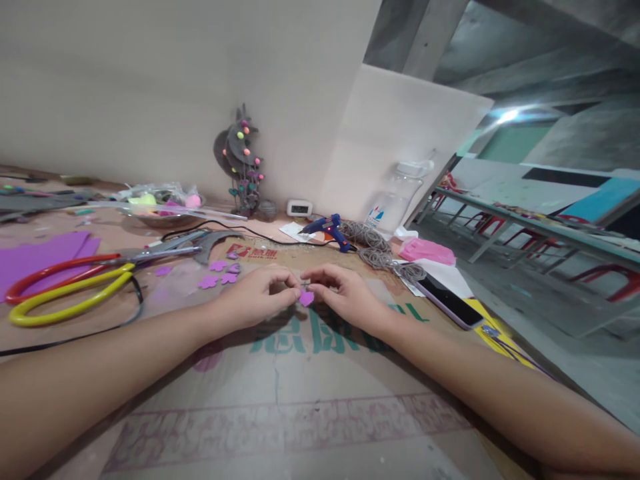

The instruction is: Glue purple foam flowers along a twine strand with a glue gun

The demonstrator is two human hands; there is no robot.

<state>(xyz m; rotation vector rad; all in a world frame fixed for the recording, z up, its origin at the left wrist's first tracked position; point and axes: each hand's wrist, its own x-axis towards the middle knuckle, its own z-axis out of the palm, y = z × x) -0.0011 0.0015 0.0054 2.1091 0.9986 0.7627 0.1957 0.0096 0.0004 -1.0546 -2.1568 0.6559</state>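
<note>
A small purple foam or felt cut-out [306, 299] is between my two hands, just above the cardboard. My left hand [267, 293] pinches its left side with thumb and fingertips. From the other side, my right hand [346, 295] closes thumb and index finger at its upper right edge. A thin dark bit shows at the top of the piece, too small to make out. Several purple flower-shaped cut-outs [219, 277] lie to the left of my left hand. Beyond my hands, a blue glue gun [327, 228] rests with a small red light on it.
Scissors [75, 303] with red and yellow handles and purple sheets [43, 263] lie at left. Behind are a bowl [160, 212], a grey moon ornament [243, 160] and a small clock [299, 208]. Grey yarn [367, 240], a bottle [397, 200] and a phone [447, 300] are at right.
</note>
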